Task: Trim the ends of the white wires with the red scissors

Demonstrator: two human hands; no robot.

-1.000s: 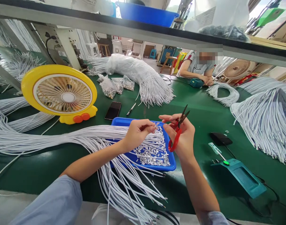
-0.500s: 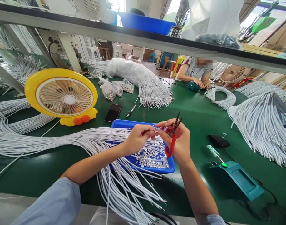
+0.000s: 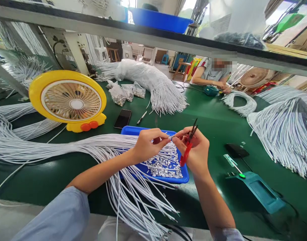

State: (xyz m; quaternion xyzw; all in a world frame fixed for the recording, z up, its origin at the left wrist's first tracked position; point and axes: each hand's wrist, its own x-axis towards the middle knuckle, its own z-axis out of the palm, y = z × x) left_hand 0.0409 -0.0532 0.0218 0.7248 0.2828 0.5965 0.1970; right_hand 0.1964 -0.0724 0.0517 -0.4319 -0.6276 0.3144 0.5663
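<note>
Above a blue tray, my left hand pinches the end of a white cable between thumb and fingers. My right hand keeps red-handled scissors in its palm, blades pointing up. Its thumb and forefinger meet the tip of the same cable end; the small part there is too fine to make out. Silvery metal pieces lie loose in the tray. A thick bundle of white cables runs from the left across the tray and fans out toward the front edge.
A yellow fan stands at left. A phone, a pen and bags of small parts lie behind the tray. At right sits a teal device with a cord. A co-worker sits across the table, beneath a shelf.
My hands have drawn slightly apart at the cable end, the right one shifting right. The scissors stay in my right hand. The view has shifted a little.
</note>
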